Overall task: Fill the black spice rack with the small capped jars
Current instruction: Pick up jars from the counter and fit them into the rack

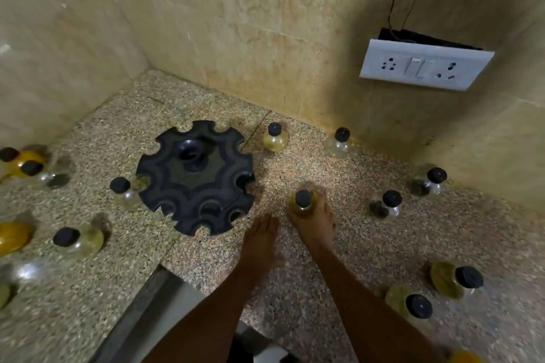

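Lowest in the frame, two capped jars (418,305) (460,278) lie at lower right on the speckled worktop (295,289). Above them, mid-frame, the left hand (259,240) hovers with fingers straight and together, holding nothing. The right hand (314,215) curls its fingers round a yellowish jar (303,202) just right of the black spice rack (196,175), whose slots show no jars. More jars (275,138) (339,143) stand beyond, near the wall at upper centre.
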